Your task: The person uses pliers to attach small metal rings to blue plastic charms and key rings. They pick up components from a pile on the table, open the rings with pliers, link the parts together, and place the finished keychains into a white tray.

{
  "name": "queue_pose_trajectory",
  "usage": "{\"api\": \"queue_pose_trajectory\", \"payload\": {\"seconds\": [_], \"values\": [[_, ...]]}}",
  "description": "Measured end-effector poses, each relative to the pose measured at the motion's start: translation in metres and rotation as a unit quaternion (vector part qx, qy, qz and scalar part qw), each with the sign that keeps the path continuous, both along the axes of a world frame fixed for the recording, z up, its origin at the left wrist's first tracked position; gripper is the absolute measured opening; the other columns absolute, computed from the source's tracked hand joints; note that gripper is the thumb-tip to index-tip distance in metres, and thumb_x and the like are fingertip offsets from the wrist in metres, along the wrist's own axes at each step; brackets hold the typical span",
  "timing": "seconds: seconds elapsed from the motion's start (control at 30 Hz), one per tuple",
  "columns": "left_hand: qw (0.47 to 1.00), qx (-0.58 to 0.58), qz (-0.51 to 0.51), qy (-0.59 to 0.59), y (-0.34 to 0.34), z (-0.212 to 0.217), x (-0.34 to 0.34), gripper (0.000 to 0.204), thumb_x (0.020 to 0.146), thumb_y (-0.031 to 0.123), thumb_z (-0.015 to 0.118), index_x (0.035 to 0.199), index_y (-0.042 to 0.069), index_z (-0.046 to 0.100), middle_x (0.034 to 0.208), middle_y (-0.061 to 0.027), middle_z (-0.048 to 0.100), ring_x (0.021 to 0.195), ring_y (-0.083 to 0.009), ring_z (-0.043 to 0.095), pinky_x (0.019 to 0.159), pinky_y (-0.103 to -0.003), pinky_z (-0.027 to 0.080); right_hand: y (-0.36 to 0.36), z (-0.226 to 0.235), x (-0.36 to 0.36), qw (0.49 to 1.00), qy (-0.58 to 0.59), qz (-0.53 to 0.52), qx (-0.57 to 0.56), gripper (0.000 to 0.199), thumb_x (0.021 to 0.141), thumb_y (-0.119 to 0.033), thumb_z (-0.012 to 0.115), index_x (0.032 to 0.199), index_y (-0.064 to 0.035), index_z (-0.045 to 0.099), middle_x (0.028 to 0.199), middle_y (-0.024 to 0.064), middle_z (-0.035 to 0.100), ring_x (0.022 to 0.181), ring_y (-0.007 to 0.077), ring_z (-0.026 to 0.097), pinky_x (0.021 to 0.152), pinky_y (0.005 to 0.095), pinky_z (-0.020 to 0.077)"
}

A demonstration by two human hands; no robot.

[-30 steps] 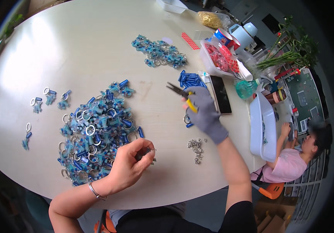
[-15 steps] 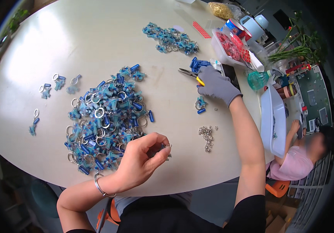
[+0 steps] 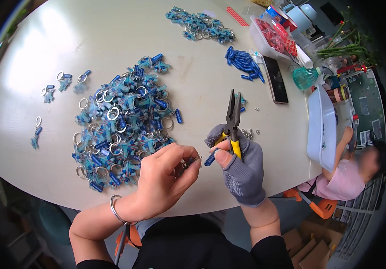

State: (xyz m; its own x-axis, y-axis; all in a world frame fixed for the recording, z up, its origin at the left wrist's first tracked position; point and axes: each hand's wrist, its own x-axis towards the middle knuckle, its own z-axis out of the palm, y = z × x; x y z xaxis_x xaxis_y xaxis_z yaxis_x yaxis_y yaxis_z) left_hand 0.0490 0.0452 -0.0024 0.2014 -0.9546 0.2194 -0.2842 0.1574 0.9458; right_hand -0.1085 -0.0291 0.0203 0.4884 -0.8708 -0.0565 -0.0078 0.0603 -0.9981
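My left hand (image 3: 164,177), bare with a bangle at the wrist, is closed in a pinch. Small silvery metal links (image 3: 196,159) show at its fingertips; whatever else lies in the palm is hidden. Close beside it, my right hand (image 3: 244,177) wears a grey glove with bare thumb tip. It grips needle-nose pliers (image 3: 233,123) with yellow handles, jaws pointing up and slightly apart. Between its thumb and finger is a small blue tag (image 3: 210,158), just short of the left fingertips. To the left lies a large heap of keyrings (image 3: 121,121) with blue tags and turquoise charms.
Several loose keyrings lie at the left. Another keyring pile (image 3: 199,24) sits at the back, near blue tags (image 3: 244,62) and a phone (image 3: 275,80). Metal rings (image 3: 248,133) lie partly behind my right hand. A white bin (image 3: 320,130) stands right, near a seated person (image 3: 345,177).
My right hand has come back from the blue tag pile toward my left hand, bringing the pliers and a blue tag. My left hand keeps its pinch.
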Motion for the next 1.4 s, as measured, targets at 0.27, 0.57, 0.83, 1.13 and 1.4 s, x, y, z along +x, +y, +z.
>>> {"api": "queue_pose_trajectory", "payload": {"seconds": [0.27, 0.57, 0.83, 1.13, 1.4], "values": [[0.999, -0.018, 0.002, -0.034, -0.001, 0.002, -0.001, 0.015, 0.077, 0.0, 0.07, 0.089, 0.003, 0.061, 0.072, -0.0061, 0.059, 0.051, -0.013, 0.054, 0.047, -0.025, 0.043, 0.01, -0.012, 0.012, 0.997, -0.021, -0.076, -0.003, 0.007, 0.084, -0.004, 0.067, 0.086, 0.0023, 0.063, 0.103, 0.0068, 0.057, 0.082, 0.0098, 0.053, 0.074, 0.0235, 0.044], [0.999, -0.042, 0.022, -0.021, -0.001, -0.007, -0.005, 0.012, 0.081, -0.001, 0.068, 0.089, 0.001, 0.061, 0.075, -0.0082, 0.062, 0.061, -0.0153, 0.057, 0.056, -0.027, 0.046, 0.013, -0.013, 0.009, 0.974, 0.102, -0.11, -0.172, 0.015, 0.082, -0.009, 0.069, 0.082, 0.0027, 0.059, 0.103, 0.0138, 0.056, 0.079, 0.0149, 0.056, 0.066, 0.0268, 0.0468], [0.914, 0.131, -0.081, 0.375, 0.0, -0.006, -0.002, 0.015, 0.091, 0.008, 0.064, 0.101, -0.003, 0.059, 0.089, -0.0036, 0.066, 0.083, -0.0071, 0.057, 0.073, -0.022, 0.046, 0.012, -0.019, 0.004, 0.906, 0.145, -0.123, -0.379, 0.018, 0.08, -0.008, 0.07, 0.083, 0.0008, 0.054, 0.099, 0.0153, 0.054, 0.078, 0.022, 0.056, 0.065, 0.0291, 0.0468], [0.781, 0.223, -0.106, 0.574, -0.002, -0.015, 0.005, 0.01, 0.089, 0.008, 0.066, 0.095, 0.0, 0.066, 0.096, -0.006, 0.069, 0.089, -0.0079, 0.059, 0.081, -0.023, 0.045, 0.017, -0.018, 0.003, 0.9, 0.162, -0.094, -0.393, 0.015, 0.08, -0.009, 0.067, 0.087, 0.0005, 0.058, 0.103, 0.0165, 0.054, 0.093, 0.0265, 0.053, 0.081, 0.0344, 0.0438], [0.809, 0.138, -0.1, 0.563, -0.002, -0.012, 0.006, 0.01, 0.08, -0.005, 0.071, 0.084, 0.0, 0.063, 0.096, -0.0152, 0.069, 0.087, -0.0152, 0.064, 0.08, -0.029, 0.051, 0.018, -0.017, 0.0, 0.887, 0.158, -0.072, -0.429, 0.023, 0.076, -0.006, 0.072, 0.092, 0.0016, 0.058, 0.101, 0.0151, 0.055, 0.091, 0.0278, 0.054, 0.078, 0.0342, 0.0467]]}}
